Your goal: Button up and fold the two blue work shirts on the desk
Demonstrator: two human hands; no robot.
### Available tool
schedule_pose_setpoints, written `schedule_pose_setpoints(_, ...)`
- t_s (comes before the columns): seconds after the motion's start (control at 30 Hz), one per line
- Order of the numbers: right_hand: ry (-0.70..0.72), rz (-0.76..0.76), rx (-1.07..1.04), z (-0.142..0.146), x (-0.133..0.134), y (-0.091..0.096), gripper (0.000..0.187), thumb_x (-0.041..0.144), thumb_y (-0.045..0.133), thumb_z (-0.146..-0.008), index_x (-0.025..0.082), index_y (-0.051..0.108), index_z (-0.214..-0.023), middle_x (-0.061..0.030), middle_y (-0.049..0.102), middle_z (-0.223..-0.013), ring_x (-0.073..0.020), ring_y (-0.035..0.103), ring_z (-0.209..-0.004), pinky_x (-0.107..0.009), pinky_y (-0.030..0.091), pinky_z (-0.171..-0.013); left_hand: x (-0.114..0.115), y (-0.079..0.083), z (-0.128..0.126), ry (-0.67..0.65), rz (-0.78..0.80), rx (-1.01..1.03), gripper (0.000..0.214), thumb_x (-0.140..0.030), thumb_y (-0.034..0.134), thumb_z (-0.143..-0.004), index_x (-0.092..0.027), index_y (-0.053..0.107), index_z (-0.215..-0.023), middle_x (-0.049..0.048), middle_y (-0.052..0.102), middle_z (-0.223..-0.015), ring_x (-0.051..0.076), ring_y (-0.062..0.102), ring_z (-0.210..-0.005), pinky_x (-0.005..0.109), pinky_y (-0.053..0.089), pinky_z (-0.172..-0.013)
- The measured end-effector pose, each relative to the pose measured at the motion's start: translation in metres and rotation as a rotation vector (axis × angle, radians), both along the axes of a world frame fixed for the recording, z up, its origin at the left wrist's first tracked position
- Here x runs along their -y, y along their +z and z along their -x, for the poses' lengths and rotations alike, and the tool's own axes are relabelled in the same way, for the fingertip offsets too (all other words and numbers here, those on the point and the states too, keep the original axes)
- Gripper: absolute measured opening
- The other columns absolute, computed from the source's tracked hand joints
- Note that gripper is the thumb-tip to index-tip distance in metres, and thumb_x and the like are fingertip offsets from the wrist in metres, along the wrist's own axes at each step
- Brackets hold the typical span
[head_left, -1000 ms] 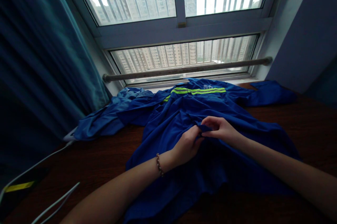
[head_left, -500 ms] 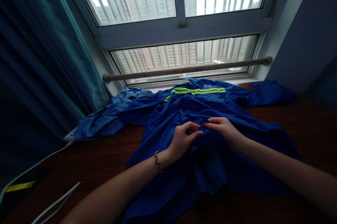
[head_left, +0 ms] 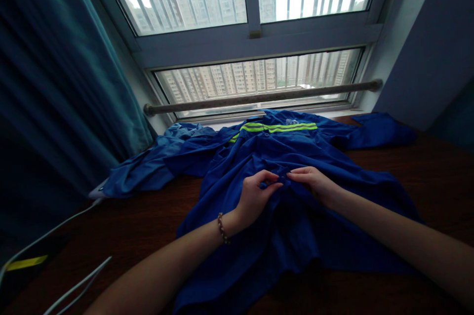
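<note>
A blue work jacket (head_left: 237, 196) with yellow-green stripes across its chest lies spread on the dark wooden surface, collar end toward the window. Its front edges meet along the middle, where both hands are. My left hand (head_left: 255, 196), with a braided bracelet on the wrist, pinches the jacket's front from the left. From the right, my right hand (head_left: 313, 181) pinches the cloth close beside it, fingertips a small gap apart. The cloth is lifted a little at the pinch. Whether a button lies between the fingertips is too dark and small to tell.
A bunched lighter-blue garment (head_left: 140, 172) lies at the left, by the teal curtain (head_left: 74, 58). White cables (head_left: 79, 283) run over the wooden surface (head_left: 122, 226) at lower left, near a yellow strip (head_left: 27, 262). A metal rail (head_left: 259, 98) crosses before the window.
Both hands have shifted very slightly, the left fingertips a touch to the left. Their pinch on the jacket's front stays; the jacket lies as before.
</note>
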State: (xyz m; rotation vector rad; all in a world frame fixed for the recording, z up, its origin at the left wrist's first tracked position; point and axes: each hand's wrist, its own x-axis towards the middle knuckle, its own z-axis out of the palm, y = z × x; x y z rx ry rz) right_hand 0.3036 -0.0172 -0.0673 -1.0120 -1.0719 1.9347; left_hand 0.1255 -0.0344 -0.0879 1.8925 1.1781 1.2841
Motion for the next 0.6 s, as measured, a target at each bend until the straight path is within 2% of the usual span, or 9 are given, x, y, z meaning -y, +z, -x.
schedule_pose_setpoints(0.17, -0.022, -0.006, -0.002, -0.0013, -0.0019, 0.0012, 0.010, 0.019, 0.061, -0.074, 0.011, 0.065, -0.079, -0.0078, 0.066, -0.071, -0.0144, 0.062, -0.058, -0.023, 0.050, -0.056, -0.0007, -0.0011, 0.0016, -0.015, -0.053, -0.040, 0.011, -0.022, 0.066, -0.072, -0.018, 0.065, -0.082, 0.0020, 0.065, -0.080, 0.017, 0.059, -0.075, 0.028, 0.048, -0.071)
schedule_pose_setpoints(0.3, -0.031, -0.022, 0.018, -0.0018, -0.0024, 0.0020, 0.009, 0.018, 0.063, -0.072, 0.010, 0.065, -0.075, -0.0074, 0.066, -0.068, -0.0137, 0.061, -0.056, -0.022, 0.048, -0.054, -0.0003, -0.0006, 0.0003, -0.057, -0.115, -0.060, 0.011, -0.021, 0.061, -0.076, -0.018, 0.066, -0.086, 0.0034, 0.063, -0.082, 0.016, 0.058, -0.076, 0.026, 0.047, -0.069)
schedule_pose_setpoints(0.6, -0.060, -0.030, 0.052, -0.0039, -0.0055, -0.0047, 0.010, 0.020, 0.067, -0.068, 0.011, 0.065, -0.070, -0.0059, 0.065, -0.065, -0.0123, 0.057, -0.051, -0.021, 0.046, -0.049, 0.0002, -0.0007, 0.0008, -0.054, -0.168, -0.096, 0.015, -0.021, 0.058, -0.080, -0.019, 0.065, -0.093, 0.0037, 0.060, -0.082, 0.016, 0.056, -0.077, 0.027, 0.046, -0.069)
